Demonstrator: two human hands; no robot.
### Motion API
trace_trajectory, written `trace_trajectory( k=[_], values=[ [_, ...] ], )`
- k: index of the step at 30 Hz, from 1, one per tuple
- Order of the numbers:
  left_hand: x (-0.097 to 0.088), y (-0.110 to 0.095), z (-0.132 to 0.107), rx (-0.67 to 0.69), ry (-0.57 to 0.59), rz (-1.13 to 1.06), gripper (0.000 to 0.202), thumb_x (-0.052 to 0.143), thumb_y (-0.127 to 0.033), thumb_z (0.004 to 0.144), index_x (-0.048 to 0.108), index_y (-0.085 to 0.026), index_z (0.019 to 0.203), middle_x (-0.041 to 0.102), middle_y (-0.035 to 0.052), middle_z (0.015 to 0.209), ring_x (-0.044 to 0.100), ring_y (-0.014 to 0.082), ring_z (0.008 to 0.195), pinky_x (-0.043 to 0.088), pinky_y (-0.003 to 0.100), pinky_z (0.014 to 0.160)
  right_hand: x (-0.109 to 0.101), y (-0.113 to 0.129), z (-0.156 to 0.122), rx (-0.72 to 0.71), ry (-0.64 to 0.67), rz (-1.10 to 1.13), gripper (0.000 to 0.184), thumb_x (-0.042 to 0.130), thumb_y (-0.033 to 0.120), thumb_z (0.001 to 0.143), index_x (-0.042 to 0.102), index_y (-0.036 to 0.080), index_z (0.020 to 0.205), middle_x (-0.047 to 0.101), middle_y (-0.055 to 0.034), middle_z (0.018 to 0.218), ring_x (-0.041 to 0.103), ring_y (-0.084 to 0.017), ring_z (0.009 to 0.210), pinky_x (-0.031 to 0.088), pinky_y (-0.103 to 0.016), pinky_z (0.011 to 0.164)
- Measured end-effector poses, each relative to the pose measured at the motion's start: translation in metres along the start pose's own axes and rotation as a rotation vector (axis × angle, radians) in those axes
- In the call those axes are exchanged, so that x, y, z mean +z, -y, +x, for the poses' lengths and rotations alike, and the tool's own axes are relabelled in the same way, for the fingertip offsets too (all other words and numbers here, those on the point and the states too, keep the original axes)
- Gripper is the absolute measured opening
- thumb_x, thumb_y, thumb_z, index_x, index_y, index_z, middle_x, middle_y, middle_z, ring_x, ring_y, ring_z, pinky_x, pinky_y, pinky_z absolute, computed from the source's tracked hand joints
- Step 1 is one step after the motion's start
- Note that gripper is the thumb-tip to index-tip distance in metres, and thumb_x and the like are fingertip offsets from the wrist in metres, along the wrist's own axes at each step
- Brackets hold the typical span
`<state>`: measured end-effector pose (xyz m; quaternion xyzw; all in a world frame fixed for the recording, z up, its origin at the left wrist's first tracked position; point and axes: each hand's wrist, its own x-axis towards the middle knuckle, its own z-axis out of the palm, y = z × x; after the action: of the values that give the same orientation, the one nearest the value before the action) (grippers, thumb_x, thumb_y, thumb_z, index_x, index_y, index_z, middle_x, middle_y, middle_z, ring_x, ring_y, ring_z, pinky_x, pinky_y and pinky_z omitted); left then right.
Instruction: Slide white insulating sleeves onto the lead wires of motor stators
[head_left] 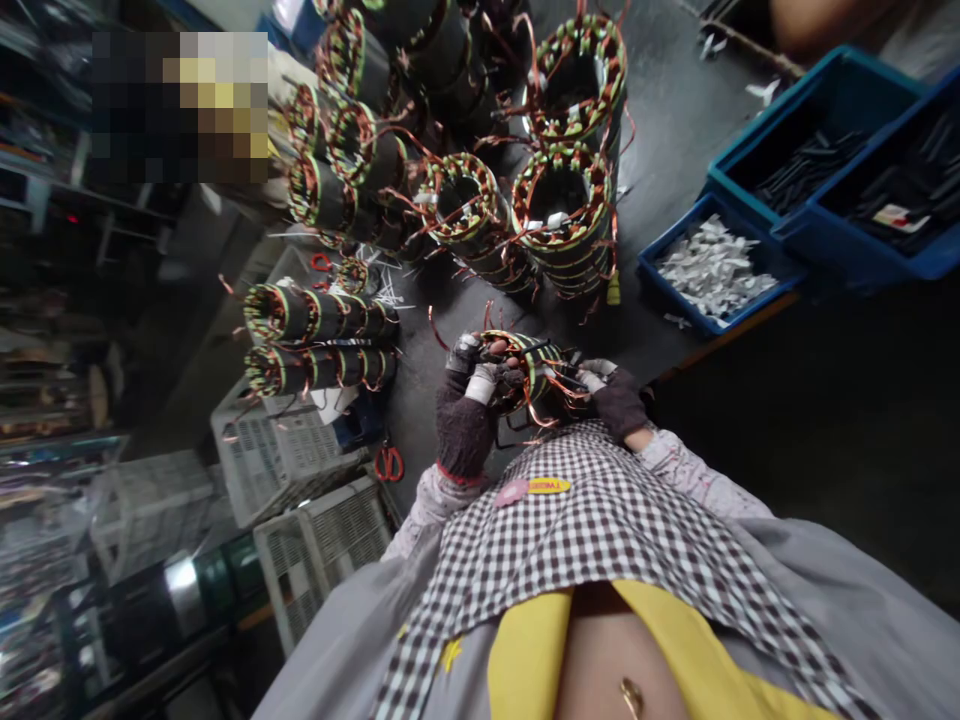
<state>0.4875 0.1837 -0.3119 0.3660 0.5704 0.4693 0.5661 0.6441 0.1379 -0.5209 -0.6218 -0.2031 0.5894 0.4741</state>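
Observation:
A motor stator (pixel 529 375) with copper windings and green ties rests at the near edge of the dark table, against my checked apron. My left hand (pixel 466 400), in a dark glove with taped fingertips, is closed on the stator's left rim. My right hand (pixel 611 392), gloved the same way, grips the right side among loose copper leads. What the fingertips pinch is too small to make out.
Several stators (pixel 562 200) are stacked across the table, with two lying stacks (pixel 315 340) at left. Blue bins (pixel 825 160) stand at right, one holding white slips (pixel 712 265). Red scissors (pixel 388 462) and white crates (pixel 300 500) sit lower left.

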Motion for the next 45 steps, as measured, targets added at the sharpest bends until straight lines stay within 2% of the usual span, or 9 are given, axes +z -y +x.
trace_trajectory(
  k=[5, 11, 17, 22, 28, 33, 36, 39, 45],
  values=[
    [0.001, 0.004, 0.001, 0.031, -0.014, 0.019, 0.059, 0.105, -0.043, 0.087, 0.082, -0.029, 0.14, 0.088, 0.0088, 0.125, 0.085, 0.022, 0.098, 0.073, 0.037, 0.093, -0.007, 0.011, 0.012, -0.135, 0.152, -0.196, 0.014, 0.079, 0.037, 0.097, 0.083, 0.024, 0.101, 0.089, -0.0081, 0.113, 0.082, -0.031, 0.113, 0.064, -0.052, 0.118],
    [0.004, 0.004, 0.0, 0.038, 0.004, -0.022, 0.052, 0.107, -0.042, 0.084, 0.084, -0.028, 0.129, 0.088, 0.0073, 0.121, 0.083, 0.0199, 0.095, 0.073, 0.035, 0.092, -0.017, 0.012, 0.017, -0.272, 0.241, -0.5, 0.032, 0.074, 0.031, 0.106, 0.082, 0.024, 0.137, 0.087, -0.012, 0.132, 0.08, -0.032, 0.121, 0.061, -0.051, 0.121],
    [0.003, 0.007, 0.001, 0.064, 0.017, -0.023, 0.048, 0.106, -0.041, 0.087, 0.083, -0.028, 0.126, 0.087, 0.0076, 0.123, 0.082, 0.0183, 0.092, 0.071, 0.031, 0.083, -0.002, 0.027, 0.028, -0.32, 0.345, -0.615, 0.02, 0.063, 0.025, 0.113, 0.081, 0.023, 0.12, 0.088, -0.0112, 0.121, 0.079, -0.028, 0.113, 0.062, -0.038, 0.108],
    [0.004, 0.009, 0.004, 0.09, 0.033, -0.039, 0.049, 0.108, -0.044, 0.085, 0.083, -0.027, 0.124, 0.087, 0.0064, 0.117, 0.082, 0.0179, 0.089, 0.071, 0.03, 0.081, -0.019, 0.052, 0.044, -0.304, 0.522, -0.686, 0.016, 0.074, 0.032, 0.11, 0.083, 0.021, 0.118, 0.088, -0.0125, 0.121, 0.08, -0.028, 0.113, 0.06, -0.036, 0.109],
    [0.004, 0.011, 0.001, 0.102, 0.013, -0.032, 0.048, 0.108, -0.044, 0.084, 0.083, -0.026, 0.121, 0.088, 0.0072, 0.119, 0.084, 0.0198, 0.091, 0.073, 0.034, 0.086, -0.051, 0.063, 0.057, -0.247, 0.077, -0.48, 0.038, 0.061, 0.033, 0.111, 0.082, 0.019, 0.14, 0.086, -0.0148, 0.138, 0.078, -0.03, 0.127, 0.057, -0.051, 0.128],
    [0.006, 0.004, -0.004, 0.094, 0.026, -0.051, 0.05, 0.108, -0.043, 0.084, 0.081, -0.025, 0.123, 0.088, 0.0079, 0.12, 0.084, 0.0207, 0.091, 0.074, 0.036, 0.086, -0.061, 0.074, 0.039, -0.336, 0.093, -0.528, 0.047, 0.062, 0.026, 0.105, 0.084, 0.024, 0.147, 0.082, -0.0112, 0.153, 0.073, -0.033, 0.146, 0.051, -0.049, 0.138],
    [0.008, 0.002, -0.001, 0.129, -0.026, -0.105, 0.057, 0.111, -0.044, 0.079, 0.079, -0.026, 0.123, 0.089, 0.0058, 0.115, 0.083, 0.0185, 0.084, 0.074, 0.034, 0.082, -0.072, 0.083, 0.037, -0.262, 0.026, -0.596, 0.045, 0.065, 0.025, 0.105, 0.082, 0.022, 0.146, 0.084, -0.0133, 0.147, 0.076, -0.033, 0.14, 0.056, -0.05, 0.132],
    [0.011, 0.005, 0.004, 0.14, -0.051, -0.117, 0.059, 0.116, -0.047, 0.07, 0.077, -0.023, 0.107, 0.088, 0.0036, 0.103, 0.08, 0.0165, 0.073, 0.071, 0.03, 0.073, -0.08, 0.088, 0.045, -0.186, -0.004, -0.663, 0.03, 0.069, 0.026, 0.107, 0.083, 0.021, 0.133, 0.086, -0.0139, 0.135, 0.078, -0.031, 0.128, 0.058, -0.047, 0.124],
    [0.013, 0.013, 0.004, 0.115, -0.102, -0.003, 0.054, 0.112, -0.055, 0.073, 0.082, -0.021, 0.105, 0.088, 0.0062, 0.102, 0.082, 0.0196, 0.079, 0.072, 0.032, 0.076, -0.05, 0.074, 0.066, -0.17, 0.228, -0.615, 0.013, 0.072, 0.024, 0.106, 0.084, 0.023, 0.112, 0.088, -0.0088, 0.122, 0.073, -0.028, 0.124, 0.055, -0.045, 0.122]
  ],
)
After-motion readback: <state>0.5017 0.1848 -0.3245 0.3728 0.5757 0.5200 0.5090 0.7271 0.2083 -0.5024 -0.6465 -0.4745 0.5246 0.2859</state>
